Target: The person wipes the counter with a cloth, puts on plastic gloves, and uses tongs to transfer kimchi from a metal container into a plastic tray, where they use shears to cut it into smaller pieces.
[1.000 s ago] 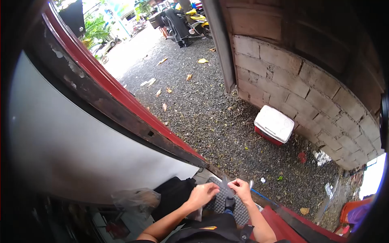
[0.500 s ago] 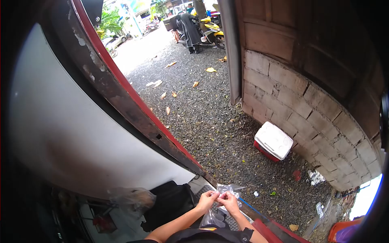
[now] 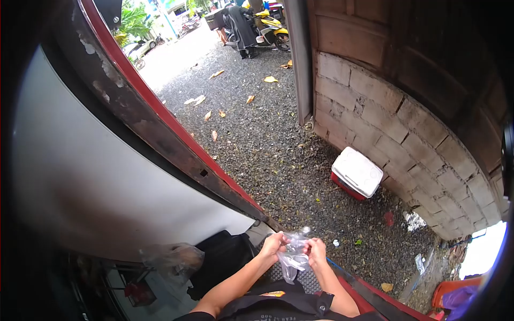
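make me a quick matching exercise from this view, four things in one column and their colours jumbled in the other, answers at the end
Things
1. plastic held between the left hand and right hand
2. cooler lid
3. cooler body
4. bunched material at the lower right

Colours
A. red
B. purple
C. white
D. clear

Pairs: 1-D, 2-C, 3-A, 4-B

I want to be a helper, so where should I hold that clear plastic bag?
Maybe pinch the clear plastic bag by its upper sides, coming from left and right, as the left hand and right hand do here. It looks thin and crumpled, and its lower end dangles loose, so that would probably flop.
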Demonstrator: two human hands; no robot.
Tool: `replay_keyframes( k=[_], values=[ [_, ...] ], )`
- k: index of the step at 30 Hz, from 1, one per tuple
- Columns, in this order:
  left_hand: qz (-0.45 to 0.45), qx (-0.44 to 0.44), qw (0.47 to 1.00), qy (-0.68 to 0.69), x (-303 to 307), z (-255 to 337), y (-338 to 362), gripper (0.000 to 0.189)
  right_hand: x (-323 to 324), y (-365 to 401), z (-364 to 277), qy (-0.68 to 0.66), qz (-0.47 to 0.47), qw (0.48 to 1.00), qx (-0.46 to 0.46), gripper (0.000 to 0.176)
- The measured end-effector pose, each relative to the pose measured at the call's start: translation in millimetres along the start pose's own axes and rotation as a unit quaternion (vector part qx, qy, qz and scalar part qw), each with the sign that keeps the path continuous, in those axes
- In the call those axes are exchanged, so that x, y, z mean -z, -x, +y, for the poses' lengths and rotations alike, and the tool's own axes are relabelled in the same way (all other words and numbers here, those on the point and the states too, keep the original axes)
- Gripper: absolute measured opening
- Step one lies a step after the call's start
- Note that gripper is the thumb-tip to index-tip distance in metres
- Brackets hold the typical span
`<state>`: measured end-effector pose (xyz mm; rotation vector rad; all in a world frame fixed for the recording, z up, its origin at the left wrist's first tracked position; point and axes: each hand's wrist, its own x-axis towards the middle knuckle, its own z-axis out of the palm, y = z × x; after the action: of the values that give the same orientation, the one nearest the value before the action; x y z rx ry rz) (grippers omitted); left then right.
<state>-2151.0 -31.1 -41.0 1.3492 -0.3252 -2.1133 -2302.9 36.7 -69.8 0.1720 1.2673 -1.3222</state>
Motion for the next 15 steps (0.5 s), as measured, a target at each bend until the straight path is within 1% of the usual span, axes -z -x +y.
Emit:
replay_keyframes(
  k=[2, 3, 4, 5, 6, 7, 8, 9, 10, 11, 12, 13, 14, 15],
  values=[
    [0.001, -0.031, 0.997, -0.072, -26, 17, 24, 0.011, -2, 1, -10, 0.075, 0.015, 0.995, 0.066, 0.017],
    [-0.022, -0.065, 0.991, -0.117, -30, 20, 29, 0.013, -5, 0, -12, 0.088, 0.003, 0.991, 0.102, 0.020],
    [-0.043, -0.097, 0.981, -0.161, -30, 19, 34, 0.021, -5, -2, -13, 0.114, -0.005, 0.983, 0.143, 0.020],
    [-0.075, -0.183, 0.938, -0.285, -24, 19, 27, 0.026, -6, -3, -17, 0.140, -0.027, 0.970, 0.195, 0.019],
    [-0.075, -0.177, 0.939, -0.285, -18, 18, 21, 0.026, -6, -3, -20, 0.165, -0.048, 0.954, 0.246, 0.018],
    [-0.034, -0.339, 0.811, -0.476, -13, 18, 13, 0.032, -8, -3, -22, 0.191, -0.072, 0.937, 0.282, 0.016],
    [0.007, -0.470, 0.619, -0.629, -10, 18, 12, 0.038, -9, -3, -21, 0.217, -0.095, 0.919, 0.314, 0.014],
    [0.049, -0.496, 0.579, -0.645, -18, 26, 16, 0.043, -8, -3, -16, 0.297, -0.049, 0.878, 0.372, 0.011],
    [0.086, -0.513, 0.540, -0.662, -30, 36, 21, 0.048, -6, -1, -15, 0.340, -0.054, 0.859, 0.380, 0.006],
    [0.092, -0.533, 0.512, -0.667, -40, 39, 24, 0.050, -12, 15, -24, 0.385, -0.052, 0.825, 0.411, 0.014],
    [0.097, -0.555, 0.485, -0.669, -48, 38, 24, 0.051, -15, 26, -32, 0.392, -0.065, 0.838, 0.373, 0.014],
    [0.087, -0.559, 0.469, -0.678, -50, 37, 24, 0.052, -29, 55, -54, 0.400, -0.051, 0.842, 0.358, 0.012],
    [0.080, -0.569, 0.449, -0.685, -52, 36, 25, 0.053, -33, 71, -58, 0.405, -0.041, 0.845, 0.347, 0.012],
    [0.073, -0.564, 0.455, -0.685, -55, 33, 26, 0.053, -37, 81, -61, 0.359, -0.012, 0.842, 0.404, 0.011]
  ],
)
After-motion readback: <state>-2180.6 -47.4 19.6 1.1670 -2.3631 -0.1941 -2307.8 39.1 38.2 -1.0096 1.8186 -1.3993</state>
